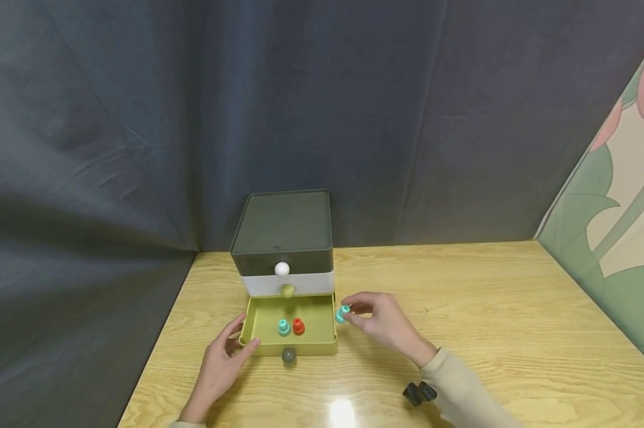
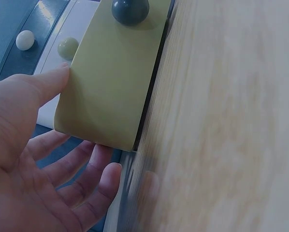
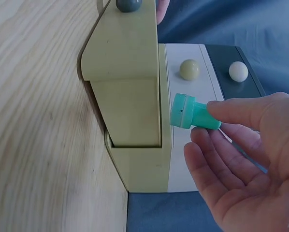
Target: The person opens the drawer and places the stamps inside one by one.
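My right hand (image 1: 383, 321) pinches a small teal stamp-like piece (image 3: 195, 112) between thumb and fingers, just right of the pulled-out olive drawer (image 1: 316, 348). It has a wide round base and a narrower stem. My left hand (image 1: 218, 364) holds the drawer's left front corner, its thumb at the top edge of the front (image 2: 101, 87) and its other fingers by the side. Inside the drawer stand another teal piece (image 1: 284, 327) and a red piece (image 1: 298, 326) of the same shape, side by side.
The drawer belongs to a three-tier box with a dark top (image 1: 287, 223) and a white middle drawer (image 1: 311, 283). Round knobs stick out in front, a dark one (image 1: 289, 355) lowest. Dark curtain (image 1: 322, 119) hangs behind the wooden table (image 1: 461, 297); a flowered panel (image 1: 621, 238) stands right.
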### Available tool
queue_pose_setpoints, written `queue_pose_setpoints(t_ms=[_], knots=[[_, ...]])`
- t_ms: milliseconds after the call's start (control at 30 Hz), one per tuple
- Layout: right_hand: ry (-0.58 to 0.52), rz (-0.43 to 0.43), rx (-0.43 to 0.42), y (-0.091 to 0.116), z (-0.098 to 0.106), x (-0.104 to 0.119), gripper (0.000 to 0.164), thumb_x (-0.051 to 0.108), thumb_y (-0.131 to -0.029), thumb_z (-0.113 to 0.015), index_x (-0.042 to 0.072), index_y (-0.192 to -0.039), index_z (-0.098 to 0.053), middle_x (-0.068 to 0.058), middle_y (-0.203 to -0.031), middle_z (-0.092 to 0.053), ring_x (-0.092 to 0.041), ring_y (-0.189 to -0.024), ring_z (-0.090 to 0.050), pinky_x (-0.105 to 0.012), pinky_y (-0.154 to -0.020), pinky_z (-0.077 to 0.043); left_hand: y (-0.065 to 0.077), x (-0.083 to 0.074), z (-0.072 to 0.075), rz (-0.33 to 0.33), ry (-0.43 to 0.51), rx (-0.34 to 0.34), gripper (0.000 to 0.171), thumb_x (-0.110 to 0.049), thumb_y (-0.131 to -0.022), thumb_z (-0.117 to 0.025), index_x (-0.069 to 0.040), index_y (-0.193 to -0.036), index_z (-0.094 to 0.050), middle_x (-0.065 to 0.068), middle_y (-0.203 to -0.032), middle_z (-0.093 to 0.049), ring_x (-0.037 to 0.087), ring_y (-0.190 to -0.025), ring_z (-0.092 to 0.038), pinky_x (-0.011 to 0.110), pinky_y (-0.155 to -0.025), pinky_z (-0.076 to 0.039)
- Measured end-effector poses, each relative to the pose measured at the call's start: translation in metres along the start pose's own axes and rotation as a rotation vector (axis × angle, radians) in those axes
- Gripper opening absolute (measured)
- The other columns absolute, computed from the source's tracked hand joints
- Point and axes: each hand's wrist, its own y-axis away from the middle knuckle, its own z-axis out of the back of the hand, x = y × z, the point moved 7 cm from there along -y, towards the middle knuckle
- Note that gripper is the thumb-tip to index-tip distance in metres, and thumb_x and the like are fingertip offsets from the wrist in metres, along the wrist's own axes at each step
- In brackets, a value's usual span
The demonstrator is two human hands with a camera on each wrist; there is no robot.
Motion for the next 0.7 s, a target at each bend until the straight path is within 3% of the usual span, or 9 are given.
queue_pose_setpoints(t_ms=[467,700], knots=[[-0.010,0.043,0.067,-0.017,-0.032,0.012,0.020,0.010,-0.095,-0.078,0.005,-0.115,-0.080,-0.008,-0.110,-0.081,-0.022,-0.099,-0.077,-0.043,-0.092,-0.063,0.000,0.001,0.001,0.006,-0.010,-0.001,0.073,-0.038,-0.096,-0.081,-0.013,-0.158,-0.051,0.020,-0.143,-0.067,0.031,-0.118,-0.070,0.031,-0.093,-0.056],[0.108,0.121,0.074,-0.027,-0.046,0.015,0.020,0.006,-0.095,-0.078,0.002,-0.114,-0.079,-0.011,-0.110,-0.082,-0.024,-0.097,-0.079,-0.043,-0.088,-0.064,0.000,0.001,0.001,0.006,-0.009,0.002,0.072,-0.039,-0.096,-0.080,-0.015,-0.158,-0.052,0.019,-0.144,-0.066,0.032,-0.119,-0.069,0.034,-0.095,-0.056]])
